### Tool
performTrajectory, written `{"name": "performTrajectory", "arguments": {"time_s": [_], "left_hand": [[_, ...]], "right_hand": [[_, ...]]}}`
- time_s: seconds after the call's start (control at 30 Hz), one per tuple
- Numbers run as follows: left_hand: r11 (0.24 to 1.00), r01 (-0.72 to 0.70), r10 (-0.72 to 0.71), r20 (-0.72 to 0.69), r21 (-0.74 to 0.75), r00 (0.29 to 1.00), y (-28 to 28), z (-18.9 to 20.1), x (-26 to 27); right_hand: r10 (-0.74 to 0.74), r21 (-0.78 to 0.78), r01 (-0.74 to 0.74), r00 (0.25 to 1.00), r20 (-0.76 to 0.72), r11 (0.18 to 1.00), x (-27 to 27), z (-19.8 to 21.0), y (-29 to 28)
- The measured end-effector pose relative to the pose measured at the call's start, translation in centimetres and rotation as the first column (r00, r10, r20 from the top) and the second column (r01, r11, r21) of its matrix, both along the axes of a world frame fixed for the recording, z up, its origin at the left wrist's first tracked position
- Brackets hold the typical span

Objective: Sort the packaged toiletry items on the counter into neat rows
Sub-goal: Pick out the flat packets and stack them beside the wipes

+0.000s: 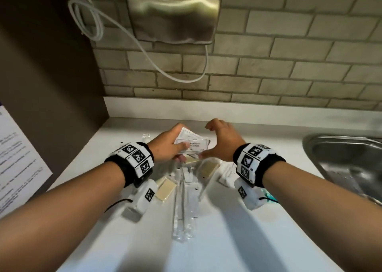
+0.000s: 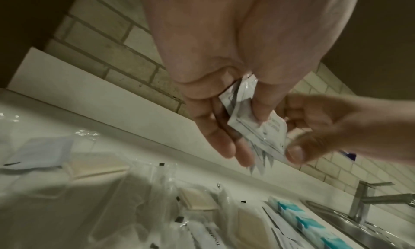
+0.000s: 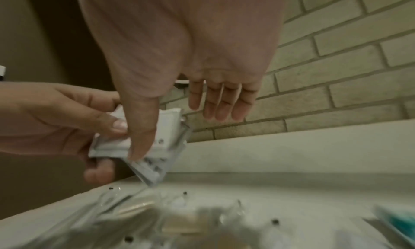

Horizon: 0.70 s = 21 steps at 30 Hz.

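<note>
My left hand [image 1: 180,147] holds a fanned stack of white printed sachets [image 1: 193,142] above the white counter [image 1: 227,240], thumb on top and fingers beneath. In the left wrist view the same sachets [image 2: 253,123] are pinched between its thumb and fingers. My right hand [image 1: 208,140] hovers just right of the stack with fingers [image 3: 215,103] straight and apart; only its thumb [image 3: 143,137] touches the sachets [image 3: 169,126]. Below lie wrapped beige soap bars [image 1: 165,189], long clear toothbrush packets [image 1: 184,209] and teal-and-white packets [image 2: 310,222], loosely piled.
A steel sink [image 1: 347,164] with a faucet [image 2: 363,199] is sunk into the counter at the right. A brick-tiled wall with a metal dispenser [image 1: 173,13] and a white cable stands behind. A brown panel with a printed sheet [image 1: 18,164] closes the left side.
</note>
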<state>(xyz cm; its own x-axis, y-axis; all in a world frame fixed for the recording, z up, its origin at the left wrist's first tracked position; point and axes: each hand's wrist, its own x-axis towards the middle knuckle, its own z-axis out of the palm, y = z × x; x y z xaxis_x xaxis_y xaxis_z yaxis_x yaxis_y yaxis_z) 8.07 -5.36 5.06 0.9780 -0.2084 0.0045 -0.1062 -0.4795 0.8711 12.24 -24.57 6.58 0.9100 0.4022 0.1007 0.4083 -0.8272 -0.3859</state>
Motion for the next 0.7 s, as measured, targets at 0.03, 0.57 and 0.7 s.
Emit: {"name": "performTrajectory", "arguments": {"time_s": [0.03, 0.57, 0.7], "left_hand": [[1.0, -0.028, 0.028, 0.005, 0.007, 1.0, 0.1, -0.1, 0.0], [0.985, -0.155, 0.154, 0.02, 0.078, 0.988, 4.0, -0.2, -0.6], [0.984, -0.169, 0.169, 0.016, 0.063, 0.986, 5.3, -0.4, -0.3]], "right_hand": [[-0.029, -0.04, 0.027, 0.997, -0.068, 0.999, 0.0, -0.8, -0.7], [0.089, -0.365, -0.293, 0.87, -0.484, 0.884, -2.6, -8.4, 3.3], [0.086, -0.374, -0.305, 0.861, -0.501, 0.876, -2.4, -8.6, 5.8]]}}
